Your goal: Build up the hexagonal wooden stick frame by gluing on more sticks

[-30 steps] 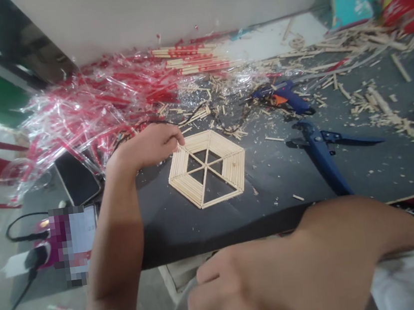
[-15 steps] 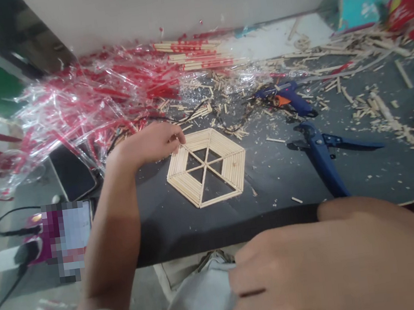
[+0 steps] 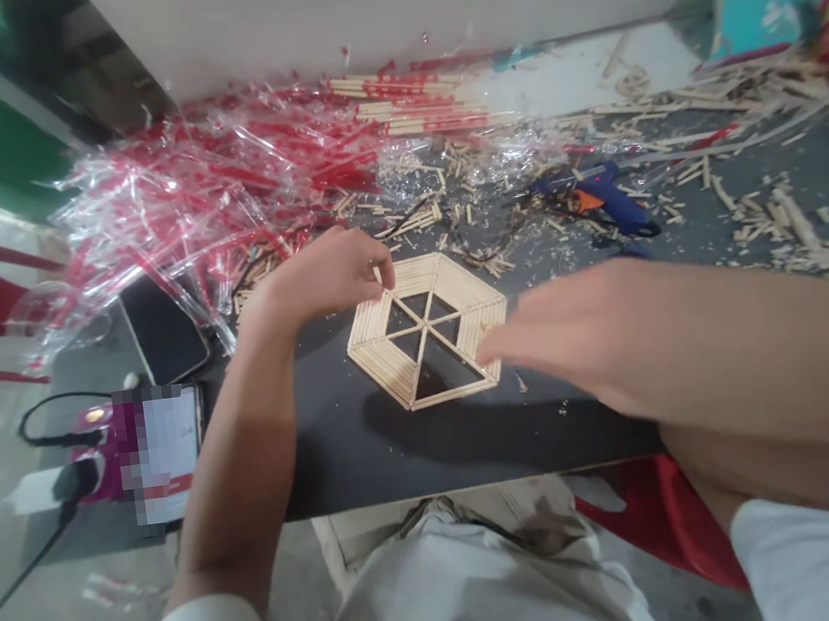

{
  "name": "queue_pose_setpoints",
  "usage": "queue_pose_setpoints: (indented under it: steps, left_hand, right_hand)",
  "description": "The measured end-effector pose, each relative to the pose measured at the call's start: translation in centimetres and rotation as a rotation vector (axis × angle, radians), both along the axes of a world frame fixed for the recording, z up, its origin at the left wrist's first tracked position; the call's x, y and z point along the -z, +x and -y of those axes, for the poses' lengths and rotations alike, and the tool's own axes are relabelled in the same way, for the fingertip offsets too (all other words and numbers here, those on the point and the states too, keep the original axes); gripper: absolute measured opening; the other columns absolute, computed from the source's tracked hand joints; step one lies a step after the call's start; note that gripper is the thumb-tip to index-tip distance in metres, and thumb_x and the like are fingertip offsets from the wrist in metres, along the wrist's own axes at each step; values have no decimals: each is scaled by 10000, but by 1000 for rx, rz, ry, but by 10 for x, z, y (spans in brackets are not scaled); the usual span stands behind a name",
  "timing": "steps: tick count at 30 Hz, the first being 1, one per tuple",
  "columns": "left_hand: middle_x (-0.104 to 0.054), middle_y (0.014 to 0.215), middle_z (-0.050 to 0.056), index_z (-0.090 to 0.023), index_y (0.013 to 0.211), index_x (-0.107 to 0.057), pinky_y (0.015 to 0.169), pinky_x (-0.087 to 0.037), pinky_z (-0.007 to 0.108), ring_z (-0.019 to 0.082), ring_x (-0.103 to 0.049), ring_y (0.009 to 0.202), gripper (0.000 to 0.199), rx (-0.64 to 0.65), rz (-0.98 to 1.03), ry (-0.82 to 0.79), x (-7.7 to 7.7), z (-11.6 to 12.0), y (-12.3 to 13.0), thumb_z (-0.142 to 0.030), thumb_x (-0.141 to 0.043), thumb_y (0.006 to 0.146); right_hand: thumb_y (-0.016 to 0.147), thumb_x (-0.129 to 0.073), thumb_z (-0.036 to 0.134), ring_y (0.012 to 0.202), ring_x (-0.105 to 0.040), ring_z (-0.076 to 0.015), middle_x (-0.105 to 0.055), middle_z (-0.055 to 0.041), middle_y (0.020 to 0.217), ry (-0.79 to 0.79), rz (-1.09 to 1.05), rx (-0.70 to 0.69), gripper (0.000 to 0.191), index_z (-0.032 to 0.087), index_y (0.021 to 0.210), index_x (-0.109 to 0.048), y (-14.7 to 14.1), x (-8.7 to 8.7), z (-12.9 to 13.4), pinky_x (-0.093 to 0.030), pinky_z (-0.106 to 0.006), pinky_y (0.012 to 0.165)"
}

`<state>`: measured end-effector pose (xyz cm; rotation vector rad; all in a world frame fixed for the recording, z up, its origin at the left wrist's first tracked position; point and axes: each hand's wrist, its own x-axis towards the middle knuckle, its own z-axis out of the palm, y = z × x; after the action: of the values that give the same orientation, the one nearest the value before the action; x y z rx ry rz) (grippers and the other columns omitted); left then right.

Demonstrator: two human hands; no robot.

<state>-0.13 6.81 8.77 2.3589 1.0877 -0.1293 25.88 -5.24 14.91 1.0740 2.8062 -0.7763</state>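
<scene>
A hexagonal frame of thin wooden sticks (image 3: pixel 473 295) lies flat on the dark table, with spokes meeting at its middle. Five of its sections carry rows of sticks; the front one has a single outer stick. At the upper left corner, my left hand (image 3: pixel 345 271) rests with bent fingers gripping the rim. My right hand (image 3: pixel 599 338) reaches in from the right, slightly blurred, its fingertips pinched together over the lower right corner. Whatever they hold is hidden.
A blue glue gun (image 3: pixel 617 200) lies behind my right hand among scattered stick offcuts. Red and clear plastic wrappers (image 3: pixel 218 183) pile up at the back left, beside bundled sticks (image 3: pixel 429 122). Two phones (image 3: pixel 164 331) and a purple power adapter (image 3: pixel 98 440) with cables sit left.
My right hand has moved from near my body forward and left to the frame's lower right corner, now covering the blue hand cutter. My left hand stays at the upper left corner.
</scene>
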Motion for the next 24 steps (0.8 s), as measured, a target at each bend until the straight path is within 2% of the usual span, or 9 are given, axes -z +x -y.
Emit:
queue_pose_setpoints:
  steps: [5, 9, 13, 16, 19, 24]
  left_hand:
    - [-737, 770, -3, -192, 1002, -805, 725, -439, 250, 142, -652, 726, 216, -21, -1, 41, -1, 0, -3, -203, -665, 838]
    - [-759, 877, 31, -183, 1113, -777, 785, -450, 268, 169, -666, 802, 264, -48, -50, 123, 3, 2, 2, -241, -602, 924]
    - [-767, 885, 52, -178, 1046, -775, 776, -452, 288, 196, -670, 805, 250, -62, -133, 121, 11, 3, 12, -350, -629, 939]
    - [-772, 868, 46, -189, 960, -772, 731, -434, 286, 196, -675, 792, 192, -75, -158, 99, 19, 3, 16, -334, -666, 895]
    - [-767, 834, 29, -192, 914, -764, 712, -427, 280, 185, -675, 773, 139, -86, -130, 96, 23, 1, 16, -289, -687, 851]
    - [-770, 838, 20, -180, 943, -774, 751, -451, 277, 184, -694, 797, 161, -89, -99, 69, 24, 0, 15, -280, -712, 833]
  right_hand:
    - [951, -593, 242, 795, -676, -211, -743, -26, 848, 20, 32, 160, 201, 260, 1007, -786, -5, 25, -59, -461, -344, 787]
    - [929, -592, 209, 832, -674, -215, -758, -68, 926, 10, 89, 255, 237, 209, 1064, -786, -12, 47, -84, -447, -354, 788]
    - [904, -562, 145, 847, -676, -225, -758, -92, 939, 17, 103, 251, 249, 176, 1021, -780, -24, 68, -93, -436, -360, 754]
    - [891, -561, 119, 867, -691, -227, -770, -89, 937, 13, 53, 253, 230, 170, 967, -773, -32, 80, -94, -449, -354, 757]
    - [870, -596, 98, 854, -701, -215, -784, -74, 929, -19, -1, 337, 190, 172, 917, -764, -35, 86, -95, -471, -348, 789]
    - [847, -687, 117, 827, -710, -204, -783, -59, 885, -96, -36, 433, 95, 175, 872, -758, -37, 88, -99, -493, -340, 788]
